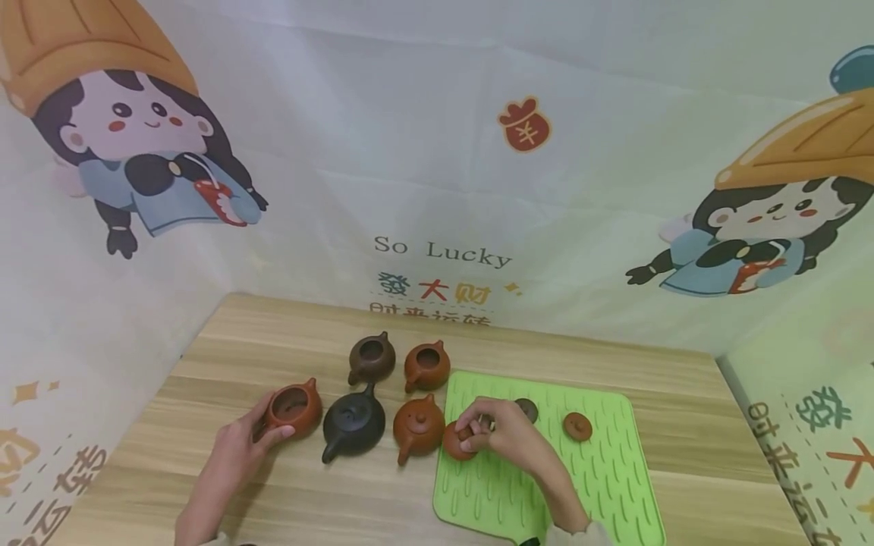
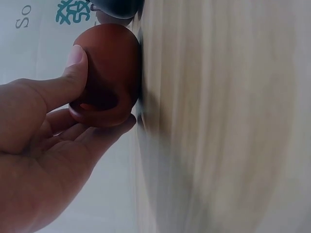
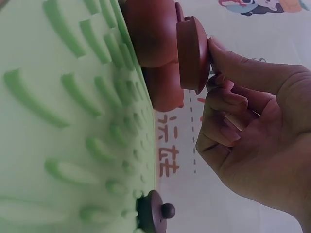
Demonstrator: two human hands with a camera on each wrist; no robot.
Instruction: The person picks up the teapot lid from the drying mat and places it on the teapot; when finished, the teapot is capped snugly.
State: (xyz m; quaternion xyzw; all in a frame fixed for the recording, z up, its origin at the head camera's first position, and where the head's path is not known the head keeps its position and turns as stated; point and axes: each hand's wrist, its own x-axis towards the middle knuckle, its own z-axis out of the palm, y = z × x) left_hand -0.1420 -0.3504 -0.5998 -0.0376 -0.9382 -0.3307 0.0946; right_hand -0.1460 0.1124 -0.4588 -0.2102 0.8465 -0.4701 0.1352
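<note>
My left hand (image 1: 232, 447) grips a lidless reddish-brown clay teapot (image 1: 310, 415) at the left of the row, thumb on one side and fingers on the other. In the left wrist view that teapot (image 2: 114, 58) is upright, close against the wood. Over the left edge of the green mat, my right hand (image 1: 512, 436) pinches a reddish-brown teapot lid (image 1: 456, 446) by its top. The right wrist view shows this lid (image 3: 190, 56) raised above the mat, between thumb and fingertips. Just left of it stands an orange-brown teapot (image 1: 415, 436) with its lid on.
A black teapot (image 1: 355, 425) stands between the held one and the orange-brown one. Behind are a lidless dark brown teapot (image 1: 374, 373) and a lidless red-brown one (image 1: 430, 374). On the ribbed green mat (image 1: 614, 485) lie a dark lid (image 1: 527, 410) and a reddish lid (image 1: 577, 427).
</note>
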